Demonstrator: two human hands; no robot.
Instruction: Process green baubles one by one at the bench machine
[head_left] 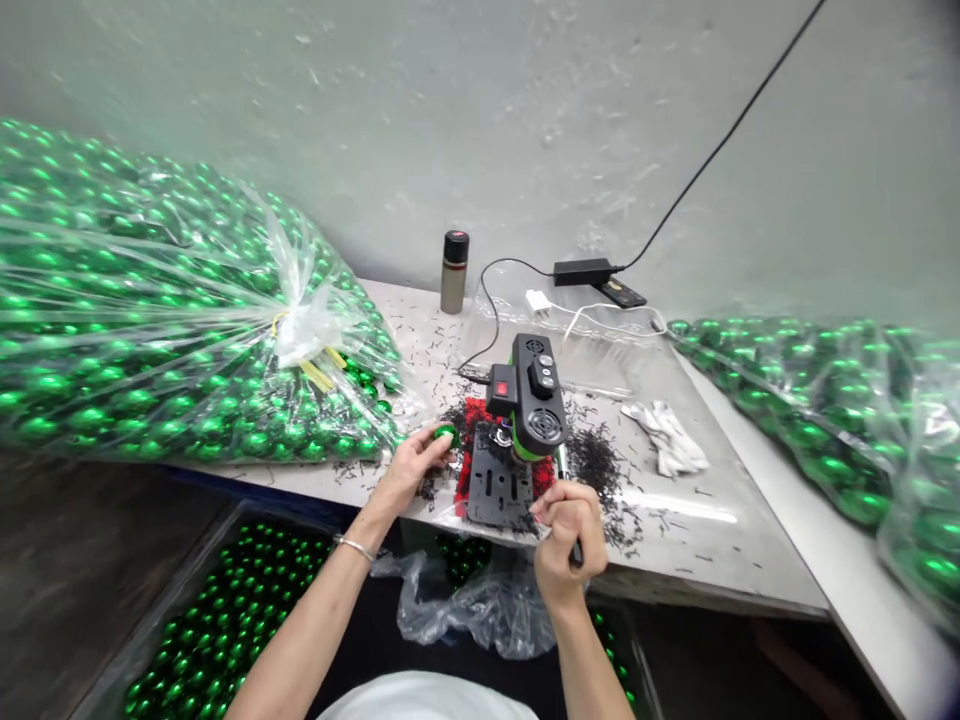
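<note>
My left hand [409, 467] pinches a shiny green ball [445, 434], like a Christmas bauble, just left of a small black bench drill press [534, 385]. My right hand [571, 530] is wrapped round the machine's lever [576, 553]; its black grip pokes out below my fingers. The slotted black base plate [491, 500] rests on a red mat [463, 480]. A metal part [502, 436] shows under the machine's head, though the head covers much of it. Dark curly scraps [592, 460] lie thickly around the base.
A big clear bag of green balls [150, 300] fills the left side; another bag [825, 410] lies right. White gloves [667, 440], a flask [454, 272], a power adapter [583, 271] and cables share the table [675, 520]. Below the table's edge are more balls [225, 620] and plastic film [480, 605].
</note>
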